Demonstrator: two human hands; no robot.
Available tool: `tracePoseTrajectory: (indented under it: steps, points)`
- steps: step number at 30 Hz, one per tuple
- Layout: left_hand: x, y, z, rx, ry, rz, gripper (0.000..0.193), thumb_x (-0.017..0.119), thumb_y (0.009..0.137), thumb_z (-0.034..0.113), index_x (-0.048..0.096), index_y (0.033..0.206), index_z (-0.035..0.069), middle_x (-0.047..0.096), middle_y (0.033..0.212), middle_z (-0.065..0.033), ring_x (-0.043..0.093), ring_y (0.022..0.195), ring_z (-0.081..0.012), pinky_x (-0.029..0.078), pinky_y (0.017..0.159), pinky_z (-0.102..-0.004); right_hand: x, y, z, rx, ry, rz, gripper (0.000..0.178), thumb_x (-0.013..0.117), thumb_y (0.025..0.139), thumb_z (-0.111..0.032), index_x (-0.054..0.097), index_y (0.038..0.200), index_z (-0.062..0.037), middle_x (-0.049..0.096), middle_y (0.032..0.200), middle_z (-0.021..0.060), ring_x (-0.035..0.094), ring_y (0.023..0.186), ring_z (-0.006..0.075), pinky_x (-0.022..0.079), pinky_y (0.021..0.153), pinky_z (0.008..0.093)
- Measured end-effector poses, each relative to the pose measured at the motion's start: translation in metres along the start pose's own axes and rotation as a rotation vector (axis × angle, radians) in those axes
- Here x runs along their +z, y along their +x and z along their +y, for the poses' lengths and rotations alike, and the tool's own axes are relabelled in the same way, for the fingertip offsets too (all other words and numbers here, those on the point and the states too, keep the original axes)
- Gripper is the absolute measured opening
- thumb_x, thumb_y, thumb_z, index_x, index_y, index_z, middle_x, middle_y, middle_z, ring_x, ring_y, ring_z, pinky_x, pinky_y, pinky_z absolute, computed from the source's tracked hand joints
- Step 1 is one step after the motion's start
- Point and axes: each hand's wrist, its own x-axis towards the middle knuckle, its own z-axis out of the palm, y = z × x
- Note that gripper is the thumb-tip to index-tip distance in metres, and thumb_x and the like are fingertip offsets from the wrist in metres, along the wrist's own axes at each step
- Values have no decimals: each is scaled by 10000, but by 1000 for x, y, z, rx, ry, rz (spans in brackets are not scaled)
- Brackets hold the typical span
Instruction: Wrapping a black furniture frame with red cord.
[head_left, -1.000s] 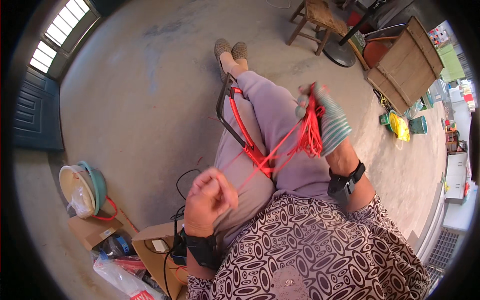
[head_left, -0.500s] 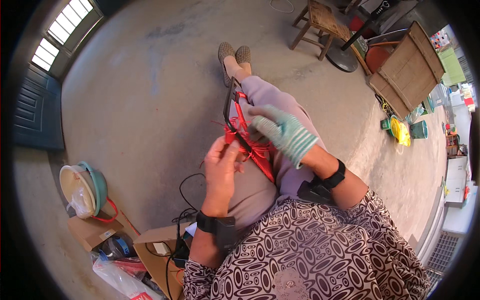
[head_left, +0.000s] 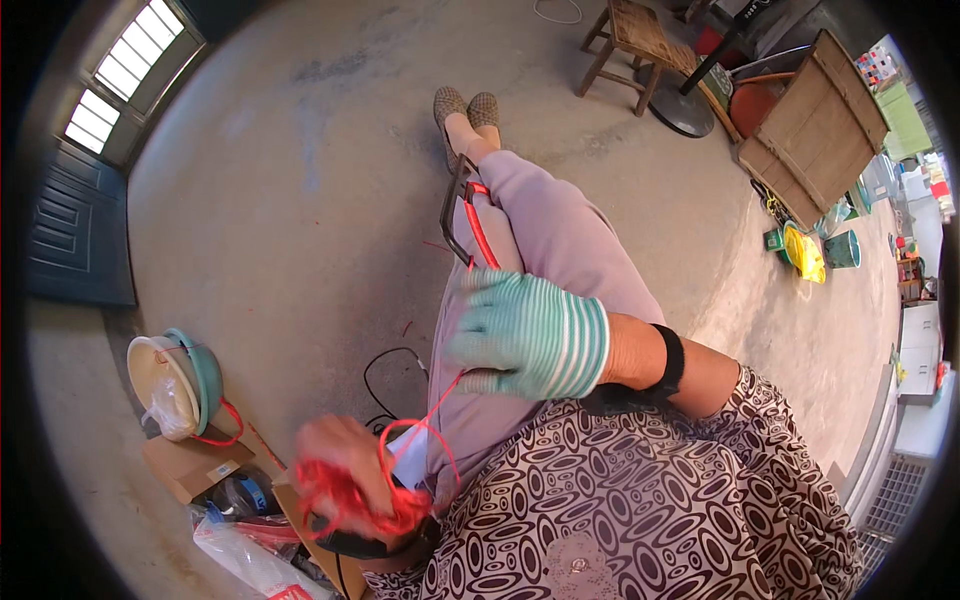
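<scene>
My left hand (head_left: 350, 455) is low at the left, smeared by motion, closed around a tangled bundle of red cord (head_left: 405, 505). A strand and a loose loop run from the bundle up to my right hand (head_left: 525, 335). That hand wears a green-and-white striped knit glove. It lies over my thighs with its fingers curled on the cord and the near end of a black bar frame (head_left: 446, 222). A red-wrapped strip (head_left: 481, 238) runs along the frame's right side. The glove hides the rest of the frame and cordwork.
Beside me at lower left stand an open cardboard box (head_left: 290, 500), plastic bags (head_left: 245, 550) and basins (head_left: 160, 385). A black cable (head_left: 372, 372) lies on the floor. Farther off are a wooden stool (head_left: 635, 45), a leaning wooden board (head_left: 815, 130) and green buckets (head_left: 842, 250).
My left hand has moved from the frame down toward me and left, taking the cord bundle along. My right hand has come nearer and left, covering the frame's near part.
</scene>
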Motion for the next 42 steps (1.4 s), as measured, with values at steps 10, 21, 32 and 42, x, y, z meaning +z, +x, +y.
tracePoseTrajectory:
  steps: [10,21,32,42]
  points:
    - [-31,57,-97,-251,693,602,364,745,695,58,579,1016,19,623,797,-27,592,672,-125,494,657,-270,7,-67,-13,711,882,134,120,684,839,-95,662,938,-31,606,741,-31,523,679,40,445,611,226]
    - [-32,61,-99,-265,438,842,276,707,800,42,566,1038,48,659,834,-46,564,606,-76,440,509,-222,-42,-48,-17,859,967,369,154,672,824,-67,657,970,-21,610,841,-9,560,750,72,452,667,238]
    - [-64,90,-84,-527,966,345,244,649,813,31,617,1054,4,647,783,-72,590,674,-125,472,618,-287,-2,-16,70,381,-285,-31,270,612,813,-122,616,1080,-81,569,901,134,598,796,327,487,715,400]
    - [-33,59,-59,-295,352,480,188,613,887,158,590,991,3,648,948,-98,618,767,-170,497,705,-302,-48,-40,-2,247,208,367,105,692,771,-73,621,834,-28,647,1022,101,608,818,264,504,724,327]
